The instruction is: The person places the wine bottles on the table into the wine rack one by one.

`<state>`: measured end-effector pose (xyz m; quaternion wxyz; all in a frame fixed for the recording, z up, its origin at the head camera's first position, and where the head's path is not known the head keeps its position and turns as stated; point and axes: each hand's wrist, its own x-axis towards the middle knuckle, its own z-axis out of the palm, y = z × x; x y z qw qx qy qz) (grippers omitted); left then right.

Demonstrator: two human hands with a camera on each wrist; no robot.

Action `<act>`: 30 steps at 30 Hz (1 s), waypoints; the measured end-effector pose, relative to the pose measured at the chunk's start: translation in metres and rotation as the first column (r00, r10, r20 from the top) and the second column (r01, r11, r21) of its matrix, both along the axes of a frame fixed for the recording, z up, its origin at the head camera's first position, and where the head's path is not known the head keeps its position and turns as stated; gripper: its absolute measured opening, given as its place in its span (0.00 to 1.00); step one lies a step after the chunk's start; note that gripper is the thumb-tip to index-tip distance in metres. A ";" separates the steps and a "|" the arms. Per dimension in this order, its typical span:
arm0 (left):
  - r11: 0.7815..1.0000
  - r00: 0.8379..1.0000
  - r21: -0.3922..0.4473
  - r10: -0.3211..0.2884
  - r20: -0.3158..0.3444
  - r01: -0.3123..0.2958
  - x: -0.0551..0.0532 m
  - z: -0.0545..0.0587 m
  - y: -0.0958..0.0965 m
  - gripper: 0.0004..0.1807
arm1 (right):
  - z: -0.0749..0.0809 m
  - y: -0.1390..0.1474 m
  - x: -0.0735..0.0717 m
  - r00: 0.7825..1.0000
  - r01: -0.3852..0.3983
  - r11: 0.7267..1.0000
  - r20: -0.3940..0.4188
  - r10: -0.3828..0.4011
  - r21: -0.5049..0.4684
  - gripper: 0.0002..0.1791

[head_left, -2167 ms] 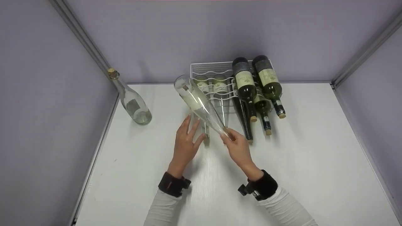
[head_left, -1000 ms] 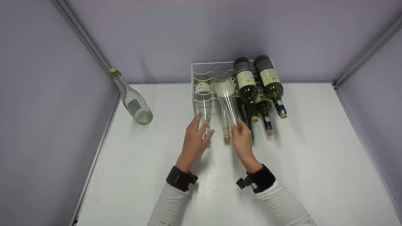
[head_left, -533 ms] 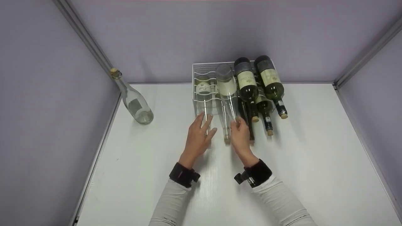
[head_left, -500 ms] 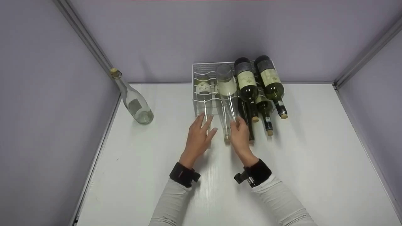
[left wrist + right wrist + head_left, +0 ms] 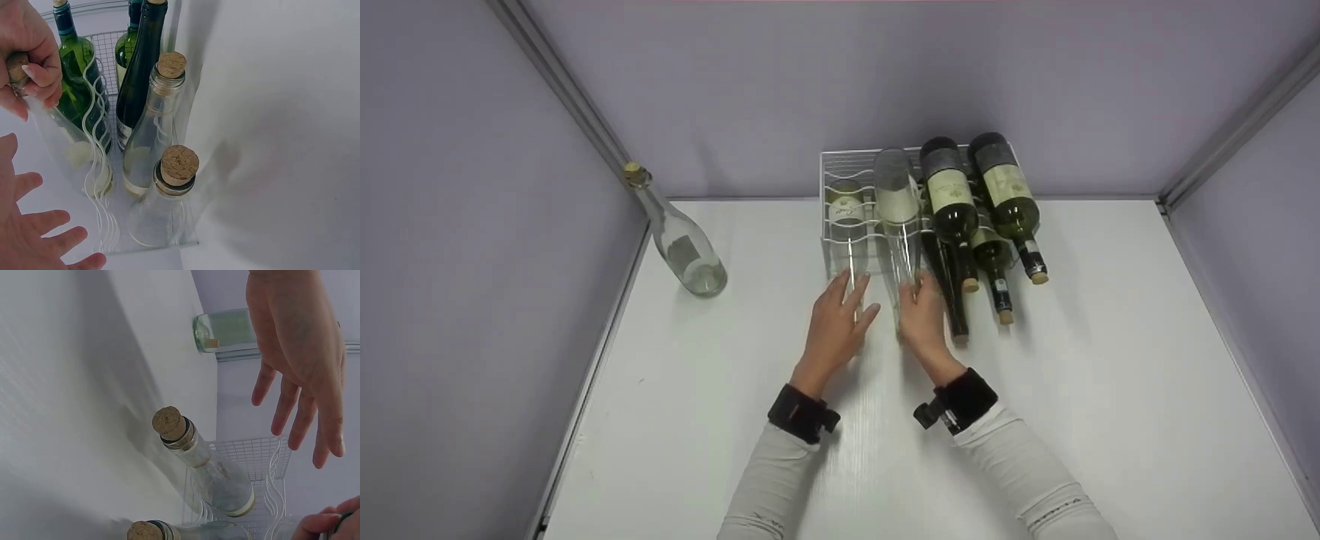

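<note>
A clear glass bottle (image 5: pixel 896 187) lies along the upper tier of the white wire rack (image 5: pixel 836 159), its base toward the wall. My right hand (image 5: pixel 924 319) grips its neck; in the left wrist view the cork (image 5: pixel 18 64) pokes out of the curled fingers. My left hand (image 5: pixel 834 330) hovers to the left, fingers spread and straight, apart from the bottles in the left wrist view. Below it, another clear corked bottle (image 5: pixel 846 206) lies in the lower tier. A second clear one (image 5: pixel 152 129) lies beside that, largely hidden in the head view by the held bottle and right hand.
Two dark green wine bottles (image 5: pixel 949 191) (image 5: pixel 1001 184) occupy the rack's upper right, with dark bottles (image 5: pixel 952 300) (image 5: pixel 994 259) underneath. A clear corked bottle (image 5: pixel 686 251) stands upright at the table's left. Walls (image 5: pixel 750 97) enclose the white table (image 5: pixel 1080 420).
My right hand has swung the clear bottle from a slant at the left over onto the rack's upper tier, then shifted slightly left. My left hand has drifted slightly right, fingers still spread.
</note>
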<state>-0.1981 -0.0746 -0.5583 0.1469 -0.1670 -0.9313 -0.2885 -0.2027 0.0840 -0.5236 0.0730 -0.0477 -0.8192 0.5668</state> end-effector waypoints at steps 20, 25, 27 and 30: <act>1.000 0.999 0.006 0.009 0.048 -0.009 0.003 -0.002 -0.004 0.31 | -0.003 0.005 -0.010 0.985 -0.040 0.964 0.154 0.083 -0.262 0.29; 1.000 0.998 -0.009 0.016 0.066 -0.015 0.005 0.000 -0.004 0.32 | -0.006 0.009 -0.009 0.966 -0.011 0.889 0.224 0.127 -0.459 0.26; 1.000 0.998 -0.010 0.012 0.067 -0.011 0.005 0.000 -0.005 0.32 | -0.007 0.010 -0.009 0.961 -0.009 0.863 0.234 0.147 -0.506 0.20; 1.000 0.997 -0.010 0.008 0.075 -0.008 0.006 -0.001 -0.005 0.32 | -0.006 0.012 -0.008 0.961 -0.027 0.850 0.221 0.167 -0.525 0.12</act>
